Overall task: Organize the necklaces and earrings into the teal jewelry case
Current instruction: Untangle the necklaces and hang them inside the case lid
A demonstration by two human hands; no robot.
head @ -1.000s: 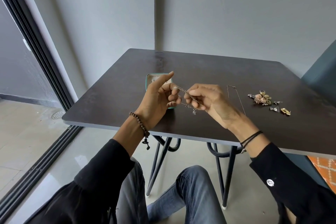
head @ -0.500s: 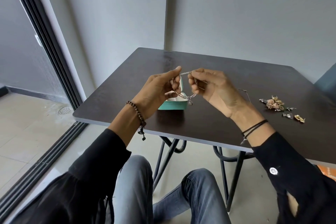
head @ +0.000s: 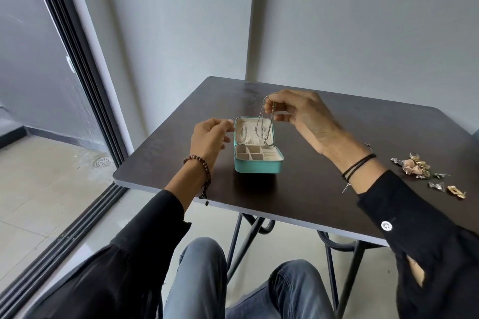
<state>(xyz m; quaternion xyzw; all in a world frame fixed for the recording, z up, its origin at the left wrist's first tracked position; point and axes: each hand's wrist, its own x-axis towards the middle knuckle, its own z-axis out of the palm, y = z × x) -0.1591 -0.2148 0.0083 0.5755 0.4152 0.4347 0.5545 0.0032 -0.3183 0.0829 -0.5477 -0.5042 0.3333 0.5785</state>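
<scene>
Silver chain necklace (head: 264, 122) dangling over the open teal jewelry case (head: 256, 162)
Right hand (head: 300, 116) pinches its top; left hand (head: 210, 137), loosely curled and empty, is just left of the lid.

our left hand (head: 210, 138) has let go; our right hand (head: 298, 114) alone has lifted the necklace (head: 265, 124), now dangling over the case (head: 256, 164).

A dark table (head: 324, 189) carries an open teal jewelry case (head: 256, 164) mid-frame and an earring pile (head: 417, 167) at right.
</scene>
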